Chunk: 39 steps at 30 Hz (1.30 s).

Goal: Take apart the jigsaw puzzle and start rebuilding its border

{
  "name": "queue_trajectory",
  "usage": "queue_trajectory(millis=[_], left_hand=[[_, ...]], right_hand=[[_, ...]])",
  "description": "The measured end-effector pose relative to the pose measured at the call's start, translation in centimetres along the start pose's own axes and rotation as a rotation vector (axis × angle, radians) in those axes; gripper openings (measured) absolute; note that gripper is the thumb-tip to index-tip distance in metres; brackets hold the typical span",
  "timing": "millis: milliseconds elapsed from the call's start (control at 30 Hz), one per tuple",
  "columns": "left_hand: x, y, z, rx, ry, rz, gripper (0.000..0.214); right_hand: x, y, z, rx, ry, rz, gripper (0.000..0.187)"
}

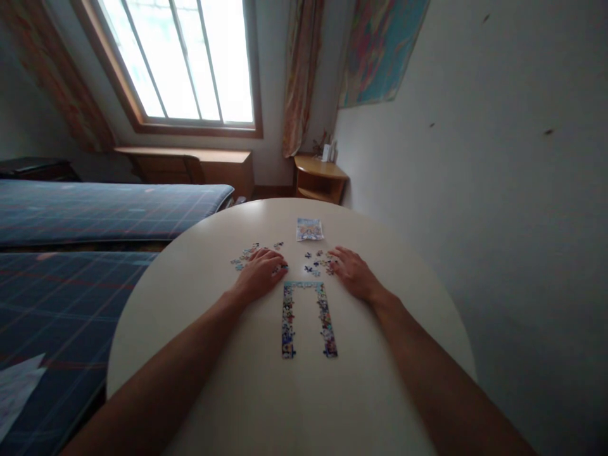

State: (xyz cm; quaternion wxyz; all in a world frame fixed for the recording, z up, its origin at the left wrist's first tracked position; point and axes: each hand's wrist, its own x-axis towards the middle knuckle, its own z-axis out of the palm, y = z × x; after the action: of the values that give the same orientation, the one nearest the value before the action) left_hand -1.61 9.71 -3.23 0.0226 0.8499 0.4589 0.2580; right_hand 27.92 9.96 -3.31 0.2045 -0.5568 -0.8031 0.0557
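Observation:
My left hand [261, 271] lies palm down over the left group of loose jigsaw pieces [239, 260], fingers stretched out toward the right. Some pieces show near its fingertips, and what lies under the palm is hidden. On the other side, my right hand [350, 271] rests with its fingers apart, its tips at the edge of a second group of loose pieces [314, 268]. Nearer to me, joined pieces form a three-sided puzzle frame [287, 316] with its near side unfilled. Beyond both groups is a small printed picture sheet [310, 229].
Everything lies on a round white table [218, 392]. Beds with blue plaid covers [85, 212] stand on the left, with papers [21, 386] on the nearer one. A white wall [498, 209] runs along the right. A corner shelf [322, 170] stands behind the table.

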Motion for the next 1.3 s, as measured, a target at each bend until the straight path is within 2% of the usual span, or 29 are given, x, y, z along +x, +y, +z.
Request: queue_trajectory(millis=[133, 267, 600, 1033, 1200, 1300], left_hand=[[0.1, 0.3, -0.1, -0.005, 0.028, -0.045, 0.016], [0.0, 0.2, -0.1, -0.017, 0.02, -0.056, 0.017], [0.1, 0.3, -0.2, 0.011, 0.007, -0.08, 0.024], [0.1, 0.6, -0.1, 0.052, 0.023, -0.124, 0.02], [0.0, 0.6, -0.1, 0.057, 0.061, -0.14, 0.019], [-0.2, 0.6, -0.1, 0.06, 0.096, -0.194, 0.02]], right_hand=[[-0.1, -1.3, -0.2, 0.024, -0.011, -0.063, 0.04], [-0.1, -2.1, -0.1, -0.024, -0.049, -0.051, 0.037], [0.0, -0.7, 0.2, -0.023, 0.081, 0.055, 0.028], [0.2, -0.9, 0.3, 0.019, 0.138, 0.036, 0.03], [0.1, -0.6, 0.5, 0.02, 0.141, 0.072, 0.032], [0.1, -0.5, 0.6, 0.026, 0.135, 0.084, 0.033]])
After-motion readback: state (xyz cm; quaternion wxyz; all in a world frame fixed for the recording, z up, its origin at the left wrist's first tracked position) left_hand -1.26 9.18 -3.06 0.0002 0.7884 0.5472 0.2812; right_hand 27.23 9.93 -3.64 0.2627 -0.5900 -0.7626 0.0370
